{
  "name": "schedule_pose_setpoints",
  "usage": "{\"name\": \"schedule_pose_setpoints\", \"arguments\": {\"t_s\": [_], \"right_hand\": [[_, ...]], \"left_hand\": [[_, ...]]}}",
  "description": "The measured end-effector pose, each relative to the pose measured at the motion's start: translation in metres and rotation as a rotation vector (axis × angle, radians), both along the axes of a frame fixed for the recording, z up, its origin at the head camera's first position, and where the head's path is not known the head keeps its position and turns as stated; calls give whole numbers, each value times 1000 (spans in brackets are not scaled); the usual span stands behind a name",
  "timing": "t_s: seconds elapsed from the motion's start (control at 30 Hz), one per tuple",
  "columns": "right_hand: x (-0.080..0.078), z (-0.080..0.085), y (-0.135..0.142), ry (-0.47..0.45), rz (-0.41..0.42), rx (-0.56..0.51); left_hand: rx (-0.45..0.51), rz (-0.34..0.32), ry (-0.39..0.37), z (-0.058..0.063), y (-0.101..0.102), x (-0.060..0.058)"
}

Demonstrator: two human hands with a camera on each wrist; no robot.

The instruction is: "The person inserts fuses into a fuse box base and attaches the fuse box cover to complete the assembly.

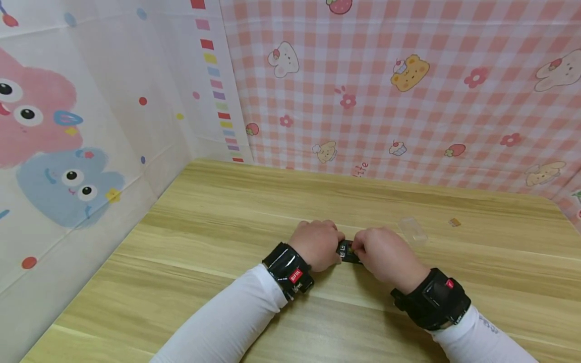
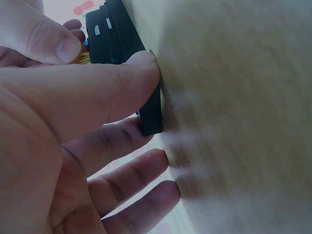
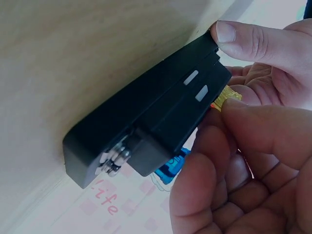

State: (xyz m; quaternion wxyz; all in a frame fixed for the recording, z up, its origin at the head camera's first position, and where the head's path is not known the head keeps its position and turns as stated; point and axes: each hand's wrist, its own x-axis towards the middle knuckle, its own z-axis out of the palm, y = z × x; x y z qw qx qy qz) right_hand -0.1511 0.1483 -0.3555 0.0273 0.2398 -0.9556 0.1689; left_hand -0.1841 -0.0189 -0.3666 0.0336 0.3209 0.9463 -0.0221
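Note:
A black fuse block (image 1: 344, 251) lies on the wooden table between the two hands. My left hand (image 1: 317, 245) grips its left end between thumb and fingers, the other fingertips touching the table in the left wrist view. My right hand (image 1: 388, 253) pinches a yellow blade fuse (image 3: 227, 96) at the block's upper face. How far the fuse sits in its slot is hidden by the fingers. A blue blade fuse (image 3: 171, 166) sticks out of the block beyond it. On the block's near end, in the right wrist view, shows a metal stud (image 3: 116, 161).
A clear plastic box (image 1: 413, 230) lies on the table just beyond the right hand. Farther right is a small orange-brown piece (image 1: 455, 222), too small to make out. Printed cloth hangs behind the table and along its left side.

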Motion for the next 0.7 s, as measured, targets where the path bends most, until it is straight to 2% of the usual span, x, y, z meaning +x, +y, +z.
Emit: {"name": "schedule_pose_setpoints", "arguments": {"t_s": [0.7], "right_hand": [[1, -2, 0, 30, 9, -9]], "left_hand": [[16, 9, 1, 0, 0, 0]]}}
